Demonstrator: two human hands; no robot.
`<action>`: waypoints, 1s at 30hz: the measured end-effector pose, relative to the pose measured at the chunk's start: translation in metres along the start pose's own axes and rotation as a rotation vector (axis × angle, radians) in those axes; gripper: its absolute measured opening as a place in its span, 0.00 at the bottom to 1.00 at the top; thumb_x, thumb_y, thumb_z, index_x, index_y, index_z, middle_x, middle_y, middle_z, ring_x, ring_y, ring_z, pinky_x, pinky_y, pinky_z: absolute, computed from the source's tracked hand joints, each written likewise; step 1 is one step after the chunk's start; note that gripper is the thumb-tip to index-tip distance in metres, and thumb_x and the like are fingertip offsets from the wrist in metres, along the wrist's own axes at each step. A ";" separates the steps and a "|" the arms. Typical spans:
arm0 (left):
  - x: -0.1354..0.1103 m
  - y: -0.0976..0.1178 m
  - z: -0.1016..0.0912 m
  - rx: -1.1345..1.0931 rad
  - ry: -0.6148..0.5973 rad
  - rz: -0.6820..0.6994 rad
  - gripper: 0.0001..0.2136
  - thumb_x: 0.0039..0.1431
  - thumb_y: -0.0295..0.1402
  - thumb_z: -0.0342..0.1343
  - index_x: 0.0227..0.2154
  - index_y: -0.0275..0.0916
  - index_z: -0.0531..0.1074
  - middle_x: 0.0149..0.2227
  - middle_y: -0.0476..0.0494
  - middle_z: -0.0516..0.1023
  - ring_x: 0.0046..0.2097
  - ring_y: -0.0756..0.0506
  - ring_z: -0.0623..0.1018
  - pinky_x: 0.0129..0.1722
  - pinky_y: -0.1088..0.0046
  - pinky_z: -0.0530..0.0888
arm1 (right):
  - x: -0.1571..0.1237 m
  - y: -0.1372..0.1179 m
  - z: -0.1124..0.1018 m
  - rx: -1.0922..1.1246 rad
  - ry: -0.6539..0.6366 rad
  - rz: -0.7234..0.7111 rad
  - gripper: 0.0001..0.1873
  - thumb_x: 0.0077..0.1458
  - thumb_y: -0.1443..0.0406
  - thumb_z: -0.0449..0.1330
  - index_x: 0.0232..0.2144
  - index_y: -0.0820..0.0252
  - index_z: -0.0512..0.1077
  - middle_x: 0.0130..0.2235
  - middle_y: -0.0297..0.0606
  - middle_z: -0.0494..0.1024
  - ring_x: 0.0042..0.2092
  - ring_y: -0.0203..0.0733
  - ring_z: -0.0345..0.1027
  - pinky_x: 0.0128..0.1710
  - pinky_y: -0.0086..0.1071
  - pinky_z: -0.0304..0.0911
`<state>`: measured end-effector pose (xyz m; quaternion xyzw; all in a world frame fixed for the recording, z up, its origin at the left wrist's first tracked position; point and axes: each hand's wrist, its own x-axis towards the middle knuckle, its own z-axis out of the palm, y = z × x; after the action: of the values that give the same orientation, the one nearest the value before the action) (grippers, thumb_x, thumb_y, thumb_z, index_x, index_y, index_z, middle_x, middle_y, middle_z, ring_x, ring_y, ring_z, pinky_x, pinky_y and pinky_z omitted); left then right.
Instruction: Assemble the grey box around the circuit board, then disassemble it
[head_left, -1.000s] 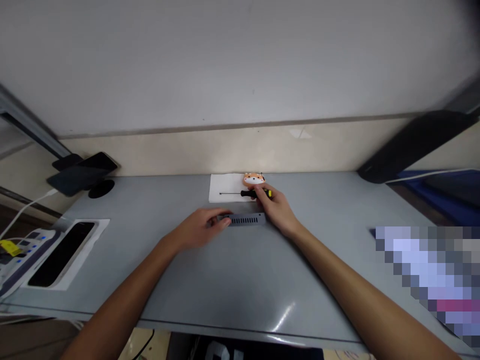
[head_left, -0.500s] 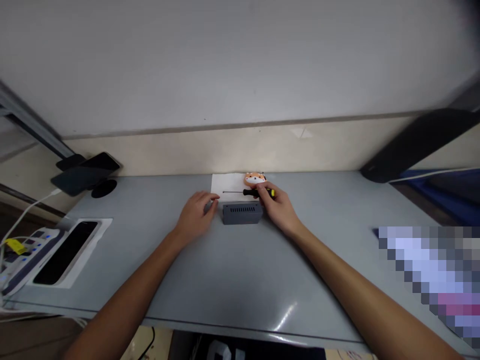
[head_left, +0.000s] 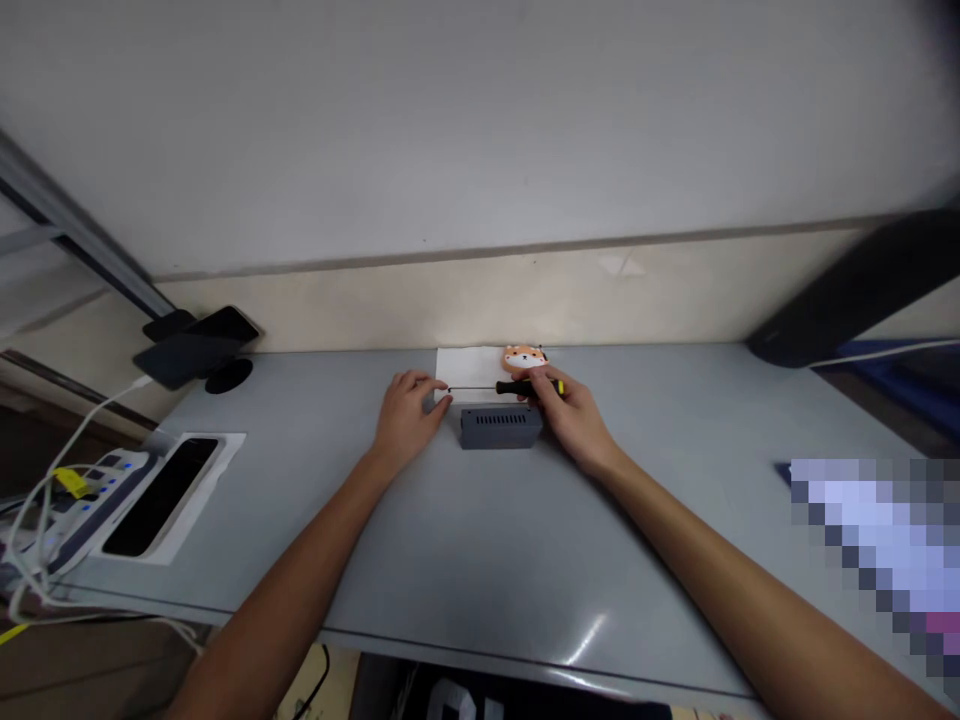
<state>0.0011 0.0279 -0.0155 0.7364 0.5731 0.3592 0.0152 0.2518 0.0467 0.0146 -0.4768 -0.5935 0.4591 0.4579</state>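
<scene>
In the head view my right hand (head_left: 574, 415) grips a screwdriver (head_left: 517, 388) by its black and yellow handle. Its thin shaft points left, almost level, with a small dark bit, perhaps a screw, at the end. My left hand (head_left: 409, 415) is at that tip, thumb and index finger on either side with a narrow gap between them. Just below the shaft stands a dark grey box (head_left: 500, 428) with a row of slots along its top and small holes at its corners. White paper (head_left: 469, 365) lies behind, and an orange and white animal-faced case (head_left: 525, 357) rests on it.
On the left are a phone (head_left: 161, 497) on paper, a power strip (head_left: 105, 500) with white cables, and a dark device on a stand (head_left: 199, 348). A black cylindrical object (head_left: 840, 290) leans at the back right. A blurred-out item (head_left: 885, 540) lies at the right.
My left thumb and index finger have come up to the screwdriver's tip, where a gap showed before. The whole view has shifted slightly, so things appear further right.
</scene>
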 end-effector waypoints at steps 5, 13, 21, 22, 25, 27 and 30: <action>0.001 0.000 0.000 -0.062 0.046 -0.007 0.05 0.64 0.33 0.63 0.41 0.42 0.80 0.44 0.42 0.75 0.49 0.41 0.74 0.55 0.60 0.71 | 0.002 0.001 0.000 0.021 0.004 -0.026 0.24 0.61 0.44 0.58 0.40 0.56 0.79 0.44 0.41 0.82 0.39 0.43 0.73 0.38 0.33 0.65; 0.000 0.001 0.001 -0.063 0.067 0.008 0.04 0.65 0.32 0.62 0.41 0.44 0.80 0.43 0.45 0.77 0.48 0.43 0.75 0.54 0.63 0.72 | 0.000 -0.001 -0.001 -0.007 0.013 -0.061 0.24 0.62 0.44 0.57 0.40 0.56 0.80 0.42 0.39 0.81 0.38 0.42 0.71 0.37 0.33 0.63; 0.006 0.001 0.001 0.009 -0.016 -0.022 0.04 0.66 0.31 0.60 0.40 0.42 0.80 0.41 0.44 0.78 0.46 0.42 0.76 0.51 0.62 0.73 | 0.002 -0.001 -0.008 -0.007 0.035 -0.058 0.26 0.63 0.44 0.56 0.41 0.58 0.79 0.31 0.35 0.76 0.31 0.39 0.63 0.33 0.33 0.57; 0.008 0.001 0.001 0.015 -0.026 -0.023 0.04 0.65 0.31 0.60 0.40 0.42 0.80 0.41 0.44 0.78 0.46 0.42 0.76 0.51 0.62 0.73 | 0.002 -0.001 -0.009 -0.008 0.038 -0.055 0.26 0.63 0.44 0.56 0.41 0.58 0.79 0.32 0.35 0.76 0.31 0.38 0.63 0.33 0.33 0.57; 0.013 0.002 0.005 0.006 -0.010 -0.030 0.05 0.65 0.30 0.61 0.40 0.42 0.80 0.41 0.44 0.78 0.47 0.42 0.76 0.51 0.62 0.73 | 0.002 -0.003 -0.010 -0.015 0.044 -0.058 0.25 0.63 0.44 0.56 0.39 0.58 0.79 0.33 0.36 0.77 0.32 0.39 0.64 0.33 0.32 0.57; 0.015 0.003 0.008 -0.013 0.001 -0.038 0.05 0.64 0.30 0.61 0.40 0.42 0.80 0.41 0.44 0.78 0.47 0.41 0.76 0.51 0.61 0.73 | 0.002 -0.004 -0.011 -0.025 0.045 -0.069 0.25 0.64 0.44 0.55 0.38 0.57 0.79 0.33 0.36 0.77 0.32 0.39 0.64 0.33 0.32 0.57; 0.016 0.004 0.011 -0.011 -0.014 -0.032 0.05 0.64 0.29 0.62 0.41 0.42 0.80 0.42 0.44 0.79 0.47 0.41 0.76 0.51 0.61 0.73 | 0.003 -0.003 -0.011 -0.038 0.051 -0.061 0.24 0.64 0.44 0.55 0.38 0.57 0.79 0.30 0.34 0.76 0.31 0.38 0.63 0.32 0.32 0.57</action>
<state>0.0120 0.0442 -0.0132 0.7294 0.5828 0.3571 0.0291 0.2614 0.0500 0.0194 -0.4786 -0.6046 0.4211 0.4776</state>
